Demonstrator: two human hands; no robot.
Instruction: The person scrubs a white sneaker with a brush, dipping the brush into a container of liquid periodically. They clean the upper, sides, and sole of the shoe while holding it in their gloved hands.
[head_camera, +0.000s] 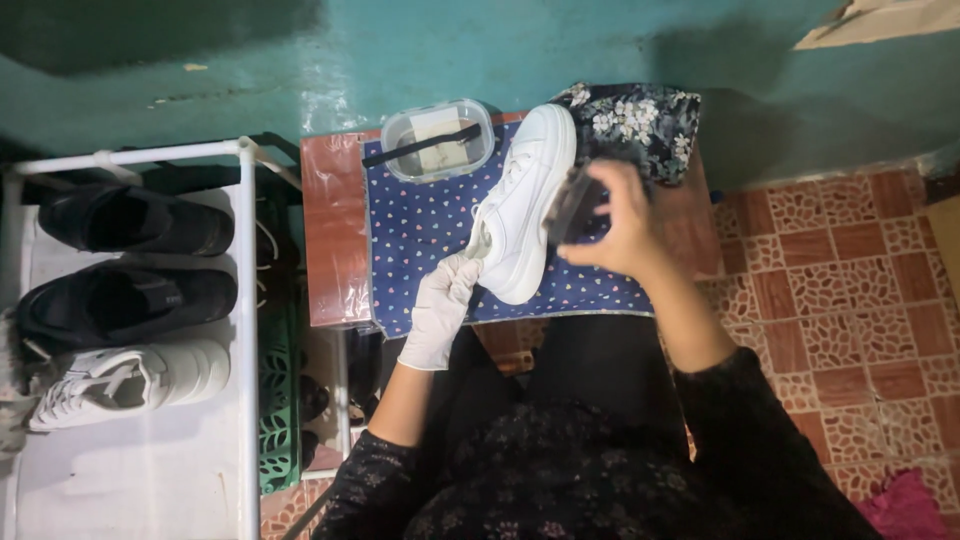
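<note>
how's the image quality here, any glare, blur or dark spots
Head view: dim, uneven light with a teal cast; the upper left wall sits in deep shadow. Glare shows on the plastic-wrapped table edge and the white shoe is the brightest thing. The dark brush in the right hand looks motion-blurred; the gloved left hand is fairly sharp.

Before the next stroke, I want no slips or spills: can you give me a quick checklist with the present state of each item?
1. Left hand, gloved, holds the white shoe at its heel end: ok.
2. Right hand grips the dark brush against the shoe's side: ok.
3. Shoe lies over the dotted blue cloth: ok.
4. Clear container stands apart from the shoe: ok.
5. Container's contents: cannot tell.
</note>
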